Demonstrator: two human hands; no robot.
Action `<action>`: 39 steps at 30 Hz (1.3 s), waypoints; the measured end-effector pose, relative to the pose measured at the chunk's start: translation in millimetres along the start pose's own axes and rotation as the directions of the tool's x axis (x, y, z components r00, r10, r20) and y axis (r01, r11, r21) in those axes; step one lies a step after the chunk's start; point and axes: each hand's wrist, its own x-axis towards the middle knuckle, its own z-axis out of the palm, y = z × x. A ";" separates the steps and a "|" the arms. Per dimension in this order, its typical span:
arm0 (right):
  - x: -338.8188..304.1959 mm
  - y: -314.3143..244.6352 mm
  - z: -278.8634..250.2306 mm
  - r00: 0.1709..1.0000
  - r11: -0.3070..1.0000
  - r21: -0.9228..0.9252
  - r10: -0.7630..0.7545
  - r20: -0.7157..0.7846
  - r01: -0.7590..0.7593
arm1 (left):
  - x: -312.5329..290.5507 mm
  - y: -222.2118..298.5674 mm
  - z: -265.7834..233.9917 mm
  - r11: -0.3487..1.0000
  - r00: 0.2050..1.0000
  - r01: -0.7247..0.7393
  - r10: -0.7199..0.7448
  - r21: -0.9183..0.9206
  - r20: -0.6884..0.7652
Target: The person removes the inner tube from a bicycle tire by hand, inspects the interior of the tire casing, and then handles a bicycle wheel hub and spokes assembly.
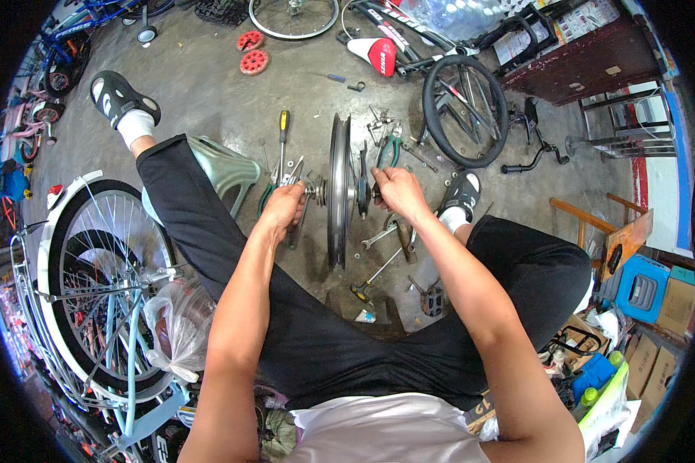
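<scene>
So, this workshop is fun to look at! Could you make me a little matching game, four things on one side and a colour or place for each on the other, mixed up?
Things:
1. wheel seen edge-on
2. bike seat
3. screwdriver
4. plastic stool

Colours and places:
A. pale green
B. has a yellow and black handle
C. between the left hand and the right hand
D. red and white

Right pairs: 1-C, 2-D, 3-B, 4-A
</scene>
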 end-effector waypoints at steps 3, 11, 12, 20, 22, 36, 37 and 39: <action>1.8 4.4 -0.7 1.000 1.000 0.004 -0.005 -0.010 0.005 | 0.0 -0.6 0.8 1.000 1.000 0.004 -0.004 -0.009 -0.009; -0.5 -1.3 0.6 1.000 1.000 0.013 0.008 -0.014 -0.008 | -2.1 2.5 1.1 1.000 0.999 0.013 -0.012 0.021 -0.034; 0.2 -1.1 0.0 1.000 1.000 0.008 0.010 -0.011 -0.010 | -2.0 2.2 1.6 1.000 0.999 0.009 -0.009 0.018 -0.031; 3.1 2.8 0.4 1.000 1.000 0.013 0.008 -0.009 -0.008 | 4.4 -3.8 -0.9 1.000 1.000 0.001 -0.001 -0.009 -0.006; 3.6 3.5 0.4 1.000 1.000 0.002 0.005 -0.011 -0.005 | 5.9 -5.4 -1.3 1.000 1.000 -0.001 0.001 -0.014 0.001; 4.0 25.7 -6.0 0.910 0.876 -0.248 -0.404 0.089 0.413 | 10.4 -6.5 -2.5 1.000 0.999 0.007 -0.007 -0.004 -0.041; 2.4 27.1 -9.1 0.864 0.823 -0.262 -0.479 0.153 0.503 | 10.3 -6.4 -2.7 1.000 0.999 -0.001 0.001 0.001 -0.048; -2.1 20.5 -14.3 0.854 0.758 -0.393 -0.453 0.257 0.521 | 8.8 -6.5 -3.7 1.000 0.998 -0.016 0.017 0.012 -0.063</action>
